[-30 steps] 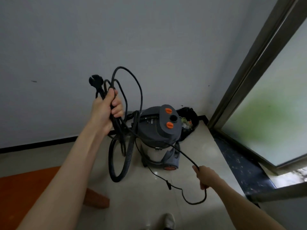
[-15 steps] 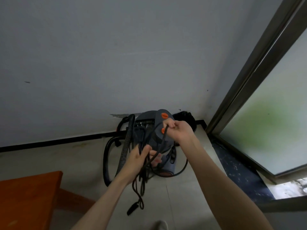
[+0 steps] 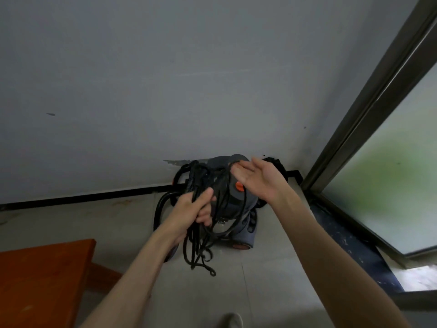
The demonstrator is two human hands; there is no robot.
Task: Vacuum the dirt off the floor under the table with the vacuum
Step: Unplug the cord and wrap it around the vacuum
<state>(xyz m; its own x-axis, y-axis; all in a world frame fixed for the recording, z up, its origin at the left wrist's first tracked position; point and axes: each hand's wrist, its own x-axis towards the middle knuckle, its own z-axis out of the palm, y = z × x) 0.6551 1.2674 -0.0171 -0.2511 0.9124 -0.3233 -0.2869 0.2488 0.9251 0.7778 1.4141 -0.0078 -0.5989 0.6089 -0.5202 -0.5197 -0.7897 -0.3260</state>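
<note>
A grey canister vacuum (image 3: 238, 207) with orange buttons stands on the tiled floor in the wall corner. Its black ribbed hose (image 3: 163, 204) curls at its left side. My left hand (image 3: 196, 209) is closed around a bundle of black power cord (image 3: 201, 247), whose loops hang down in front of the vacuum. My right hand (image 3: 257, 178) hovers over the vacuum's top with the palm up and the fingers spread; a strand of cord runs by its fingertips.
An orange-brown wooden table (image 3: 40, 280) fills the lower left. A grey wall with a black baseboard (image 3: 94, 197) is behind the vacuum. A dark-framed glass door (image 3: 378, 138) and its dark sill (image 3: 350, 252) lie to the right. My shoe (image 3: 230, 321) shows at the bottom.
My left hand dropped from head height with the cord bundle to in front of the vacuum. My right hand rose from the floor to the vacuum's top and opened from a closed grip on the cord.
</note>
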